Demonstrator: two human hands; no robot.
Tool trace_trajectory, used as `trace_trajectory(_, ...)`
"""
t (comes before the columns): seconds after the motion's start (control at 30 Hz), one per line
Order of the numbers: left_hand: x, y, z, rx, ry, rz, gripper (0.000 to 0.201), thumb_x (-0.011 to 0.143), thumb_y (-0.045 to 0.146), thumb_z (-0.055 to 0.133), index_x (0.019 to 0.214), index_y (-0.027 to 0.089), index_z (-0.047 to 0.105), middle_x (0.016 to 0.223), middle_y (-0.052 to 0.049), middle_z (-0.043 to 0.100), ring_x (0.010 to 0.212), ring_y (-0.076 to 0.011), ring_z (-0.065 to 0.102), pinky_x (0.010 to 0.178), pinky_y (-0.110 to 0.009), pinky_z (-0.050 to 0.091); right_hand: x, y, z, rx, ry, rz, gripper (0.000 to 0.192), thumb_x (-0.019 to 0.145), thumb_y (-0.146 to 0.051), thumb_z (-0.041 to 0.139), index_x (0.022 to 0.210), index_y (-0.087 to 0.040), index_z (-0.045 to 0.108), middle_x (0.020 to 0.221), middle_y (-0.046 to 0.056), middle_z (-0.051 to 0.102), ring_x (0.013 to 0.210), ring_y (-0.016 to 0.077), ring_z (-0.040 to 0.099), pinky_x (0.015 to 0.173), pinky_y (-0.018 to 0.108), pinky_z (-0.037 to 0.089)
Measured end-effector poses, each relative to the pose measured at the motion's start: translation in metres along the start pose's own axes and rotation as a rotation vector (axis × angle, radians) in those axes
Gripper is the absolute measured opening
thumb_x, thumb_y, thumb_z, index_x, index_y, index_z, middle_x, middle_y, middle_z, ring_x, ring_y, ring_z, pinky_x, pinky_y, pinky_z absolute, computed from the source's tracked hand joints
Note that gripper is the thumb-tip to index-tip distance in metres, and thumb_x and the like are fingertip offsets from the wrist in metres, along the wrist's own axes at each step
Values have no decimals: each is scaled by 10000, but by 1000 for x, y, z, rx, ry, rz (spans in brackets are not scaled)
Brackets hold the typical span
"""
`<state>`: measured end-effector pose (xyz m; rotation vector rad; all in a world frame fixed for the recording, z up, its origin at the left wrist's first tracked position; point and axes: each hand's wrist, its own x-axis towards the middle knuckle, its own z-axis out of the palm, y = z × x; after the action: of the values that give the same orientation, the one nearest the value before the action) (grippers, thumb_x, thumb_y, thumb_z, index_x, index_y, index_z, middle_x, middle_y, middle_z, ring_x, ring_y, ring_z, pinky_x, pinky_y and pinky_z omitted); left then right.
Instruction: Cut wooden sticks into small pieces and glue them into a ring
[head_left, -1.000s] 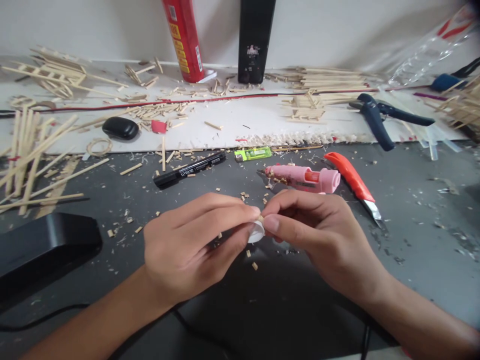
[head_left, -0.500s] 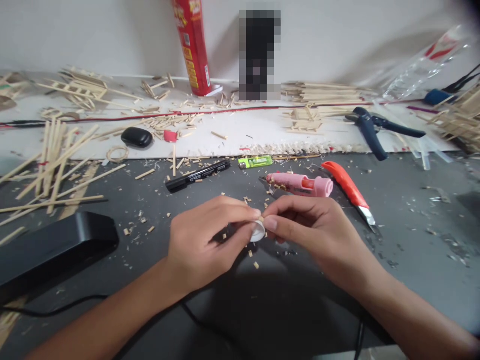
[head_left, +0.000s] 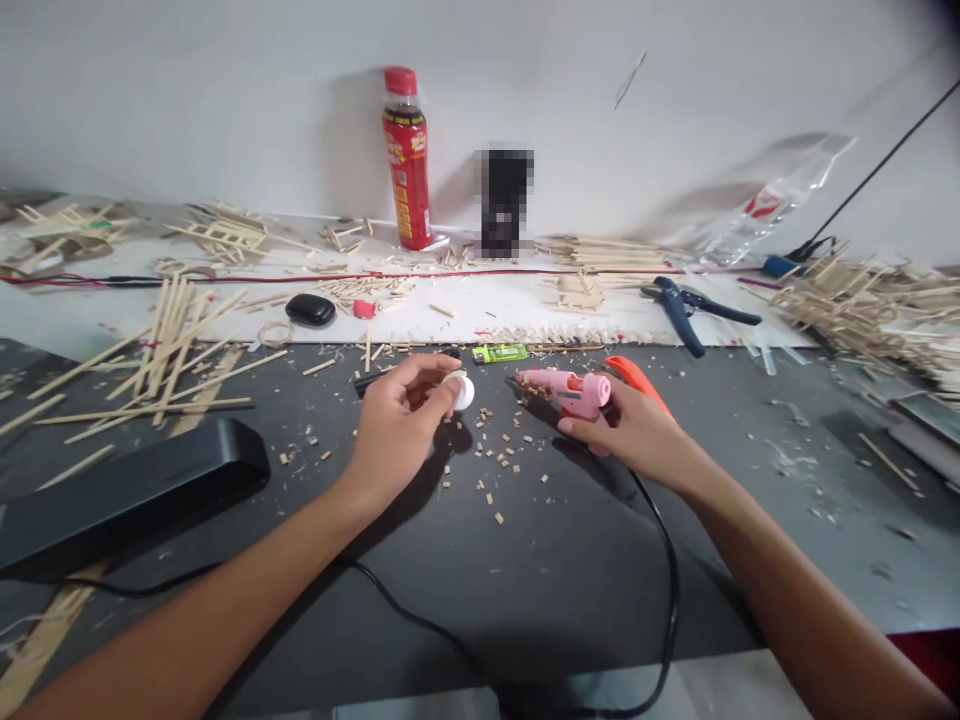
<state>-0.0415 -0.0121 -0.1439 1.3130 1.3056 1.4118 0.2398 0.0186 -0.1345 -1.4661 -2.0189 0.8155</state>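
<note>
Between the thumb and fingers of my left hand [head_left: 401, 410] is a small white round cap [head_left: 466, 391], held just above the dark table. My right hand [head_left: 637, 425] is closed around the handle of a pink hot glue gun [head_left: 566, 388], whose nozzle points left toward the cap. Black cord hangs from the glue gun. Small cut pieces of wooden stick [head_left: 491, 455] lie scattered between the hands. Behind my left hand a black marker [head_left: 366, 384] is partly hidden, and beyond my right hand the orange cutter [head_left: 637, 378] shows only in part.
A green lighter [head_left: 500, 353] lies at the white board's edge. Farther back are blue cutting pliers [head_left: 679, 310], a red bottle [head_left: 407, 170] and a black oval case [head_left: 310, 310]. Wooden sticks [head_left: 169, 340] and a long black object [head_left: 142, 490] occupy the left.
My hands have parted. The right one has let go of the cap and taken hold of the glue gun; the left has moved slightly left with the cap. The view has tilted up.
</note>
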Motion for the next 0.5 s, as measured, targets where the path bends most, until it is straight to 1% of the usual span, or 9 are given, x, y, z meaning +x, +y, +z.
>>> trace_trajectory(0.07, -1, -2, 0, -4, -30, -23, 172, 909, 323, 770, 1035, 206, 765, 803, 2, 720, 675, -99, 625, 627, -198, 512, 6, -7, 6, 56, -75, 4, 411, 831, -343, 798, 1230, -248, 772, 803, 15, 703, 649, 187, 602, 597, 320, 493)
trace_trajectory(0.1, -2, -3, 1, -3, -44, -34, 176, 910, 325, 770, 1041, 208, 769, 809, 0, 724, 685, -102, 630, 635, -201, 512, 7, -10, 8, 93, -105, 18, 425, 837, -325, 784, 1256, -257, 773, 787, 5, 695, 622, 171, 569, 573, 306, 470)
trace_trajectory(0.17, -3, -3, 1, -1, -68, -54, 181, 916, 335, 767, 1043, 207, 771, 831, -8, 736, 702, -110, 641, 646, -209, 518, 8, -10, 11, 177, -126, 58, 414, 864, -326, 746, 1270, -247, 769, 691, -26, 633, 524, 129, 459, 490, 271, 392)
trace_trajectory(0.23, -3, -4, 2, 2, -85, -70, 183, 923, 343, 759, 1042, 205, 769, 843, -14, 744, 709, -119, 651, 653, -220, 530, 5, -2, 15, 272, -106, 95, 334, 884, -373, 718, 1172, -215, 781, 592, -52, 539, 451, 105, 356, 420, 249, 314)
trace_trajectory(0.27, -4, -4, 2, 3, -95, -76, 179, 924, 343, 756, 1036, 204, 768, 844, -15, 747, 710, -121, 655, 656, -224, 537, 2, 2, 17, 326, -100, 112, 298, 881, -399, 718, 1097, -205, 784, 575, -52, 524, 439, 104, 345, 401, 246, 301)
trace_trajectory(0.33, -4, -4, 2, 3, -111, -85, 161, 923, 337, 755, 1013, 205, 767, 842, -12, 750, 707, -121, 661, 658, -222, 548, -4, 12, 22, 421, -86, 136, 261, 848, -442, 740, 945, -201, 772, 601, -18, 583, 447, 123, 410, 381, 256, 322)
trace_trajectory(0.4, -5, -5, 3, -1, -129, -96, 143, 918, 334, 759, 988, 209, 768, 837, -5, 754, 703, -117, 667, 646, -207, 550, -9, 17, 24, 485, -81, 144, 263, 812, -462, 759, 871, -206, 760, 694, 39, 688, 509, 167, 534, 400, 277, 394)
trace_trajectory(0.47, -6, -5, 5, -3, -149, -112, 126, 914, 327, 766, 974, 216, 772, 833, 4, 756, 703, -108, 674, 628, -183, 545, -11, 18, 24, 543, -84, 144, 278, 789, -483, 761, 843, -210, 756, 774, 73, 745, 622, 218, 641, 493, 307, 503)
trace_trajectory(0.5, -6, -4, 5, -1, -161, -121, 112, 914, 318, 767, 969, 220, 775, 826, 10, 755, 699, -102, 676, 623, -170, 542, -11, 17, 23, 567, -87, 144, 293, 781, -503, 758, 826, -214, 750, 780, 76, 750, 666, 235, 667, 550, 322, 545)
